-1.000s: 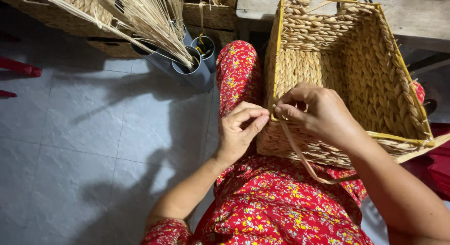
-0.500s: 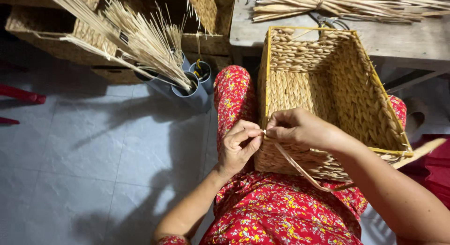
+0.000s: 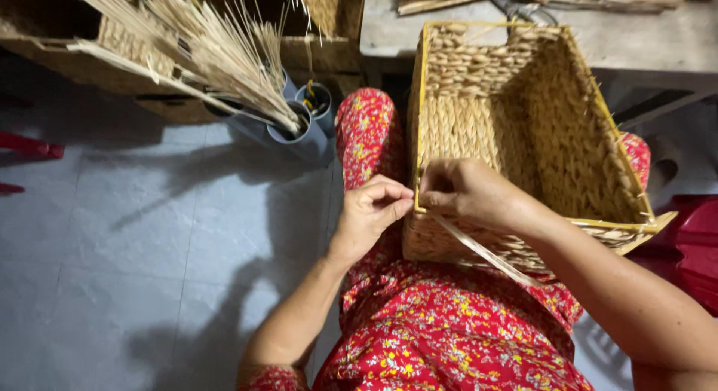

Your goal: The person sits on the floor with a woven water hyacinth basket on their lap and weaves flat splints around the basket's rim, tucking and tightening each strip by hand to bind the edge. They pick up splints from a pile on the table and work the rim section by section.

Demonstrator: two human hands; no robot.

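A rectangular woven straw basket point(image 3: 523, 129) with a yellow wire rim rests on my lap, over red flowered fabric. My right hand point(image 3: 467, 193) pinches a flat straw strand point(image 3: 486, 252) at the basket's near left corner; the strand trails down and to the right across the basket's front wall. My left hand point(image 3: 372, 211) is beside it, fingers curled and pinched at the same corner, just left of the rim. Both hands touch the basket edge there.
Grey cups point(image 3: 303, 125) holding bundles of thin dry stalks point(image 3: 217, 50) stand on the tiled floor at my left knee. Wooden crates point(image 3: 67, 43) lie behind them. A bench point(image 3: 643, 39) with straw bundles runs behind the basket. Something red point(image 3: 695, 241) sits at right.
The view has shifted down slightly, so the basket sits higher in frame. Both hands stay pinched at the basket's near left corner, with the strand still trailing to the right.
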